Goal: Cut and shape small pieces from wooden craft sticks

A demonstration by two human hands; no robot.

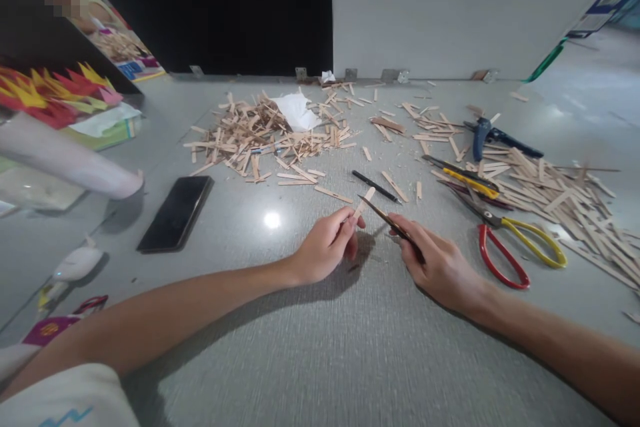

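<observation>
Left hand (324, 245), fingers bent, pinches 1 flat wood stick (369, 195) just this side of the black pen (376, 187). Right hand (437, 265), fingers curled, also this side of the pen, holds 1 thin dark tool (384, 217).

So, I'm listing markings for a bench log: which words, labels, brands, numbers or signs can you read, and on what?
None can be read.
Purple packet: yellow mark, too small and blurred.
Blue panel, upper right: too blurred to read.
Phone: dark screen, no text visible.
Stick in the left hand: no print visible.
</observation>
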